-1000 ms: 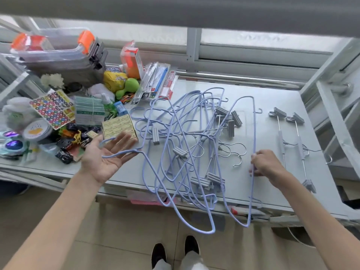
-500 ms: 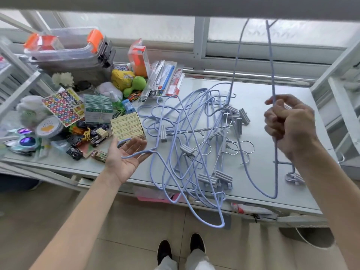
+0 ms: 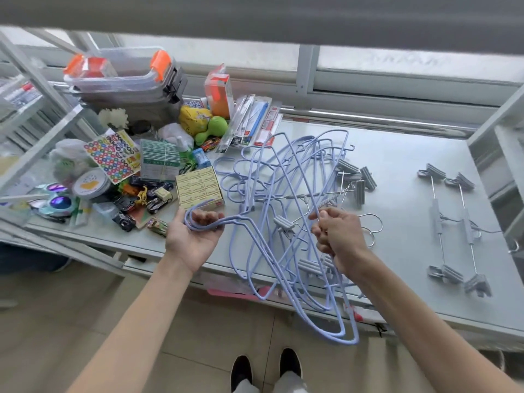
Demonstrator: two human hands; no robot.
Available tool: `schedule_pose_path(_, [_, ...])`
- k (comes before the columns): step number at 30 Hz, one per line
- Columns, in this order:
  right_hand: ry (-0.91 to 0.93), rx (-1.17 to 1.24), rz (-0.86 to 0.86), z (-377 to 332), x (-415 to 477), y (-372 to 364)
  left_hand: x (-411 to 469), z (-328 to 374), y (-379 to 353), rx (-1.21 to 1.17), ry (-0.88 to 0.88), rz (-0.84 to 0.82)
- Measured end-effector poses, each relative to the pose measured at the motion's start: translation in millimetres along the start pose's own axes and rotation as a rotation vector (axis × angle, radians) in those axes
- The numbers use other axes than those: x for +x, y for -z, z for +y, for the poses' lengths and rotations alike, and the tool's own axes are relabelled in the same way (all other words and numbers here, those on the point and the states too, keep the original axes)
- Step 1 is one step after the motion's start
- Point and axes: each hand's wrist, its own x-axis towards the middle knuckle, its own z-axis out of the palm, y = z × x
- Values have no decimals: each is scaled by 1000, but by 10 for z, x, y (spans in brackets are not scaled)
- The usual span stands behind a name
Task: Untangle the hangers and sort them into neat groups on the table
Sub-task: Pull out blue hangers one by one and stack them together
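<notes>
A tangle of pale blue wire hangers (image 3: 286,194) lies mid-table, mixed with grey clip hangers (image 3: 355,177), and hangs over the front edge. My left hand (image 3: 195,236) is palm up, fingers curling round the hooks of two or three blue hangers. My right hand (image 3: 337,236) grips the shoulder wire of a blue hanger above the pile. Two grey clip hangers (image 3: 453,225) lie side by side, apart, on the right of the table (image 3: 397,165).
Clutter fills the table's left: a yellow box (image 3: 200,188), toy cars (image 3: 147,199), a sticker sheet (image 3: 113,156), a round tin (image 3: 90,186), stacked clear bins (image 3: 124,78), packaged pens (image 3: 255,123). A metal frame post (image 3: 499,129) stands at right. My shoes (image 3: 266,370) are below.
My right hand came down from head height, bringing the lifted blue hanger back onto the pile. My left hand's fingers have curled round the hooks lying in its palm.
</notes>
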Motion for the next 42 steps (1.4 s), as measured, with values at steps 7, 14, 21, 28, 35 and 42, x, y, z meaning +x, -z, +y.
schedule_pose_path(7, [340,-751,196,83,24,-161,24,-14,109,-246,25,-124])
schedule_pose_path(14, [404,-922,249,90,12,-17,42,152,86,-257,-93,-81])
schedule_pose_path(21, [214,-673,213,-28,302,83,-51,578,170,-367,-139,-161])
schedule_pose_path(28, [64,-750,245,-50,506,-337,-250,913,217,-322,-252,-174])
schedule_pose_path(35, [68,-805,294,-51,569,-326,-363,1151,464,-317,-283,-71])
schedule_pose_path(42, [57,-26,342,-138,559,-188,-286,1099,631,-355,-291,33])
